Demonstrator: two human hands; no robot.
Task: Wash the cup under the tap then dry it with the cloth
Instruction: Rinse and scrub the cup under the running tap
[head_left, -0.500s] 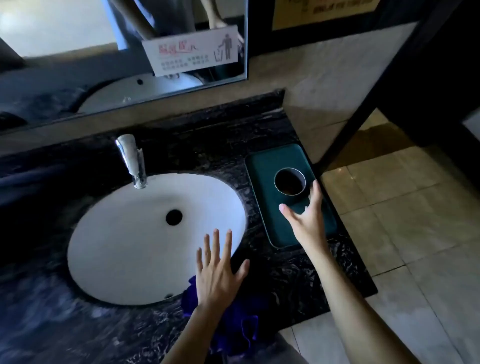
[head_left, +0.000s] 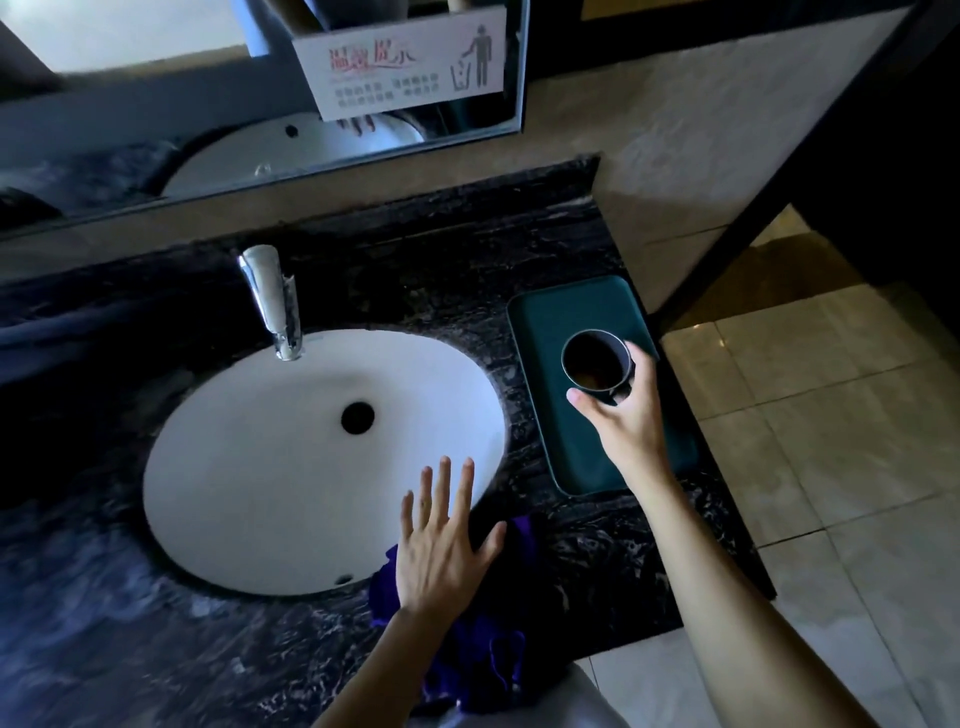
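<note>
Cup on green tray in right hand grip, left hand spread flat

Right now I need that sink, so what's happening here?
A person's right hand is gripping a dark cup over the green tray beside the basin. The left hand hovers open above a purple cloth on the counter. No water is visibly running from the tap; washing hasn't begun.

Dark veined marble countertop held an inset white oval basin, a dark green rectangular tray and a crumpled purple cloth.
</note>
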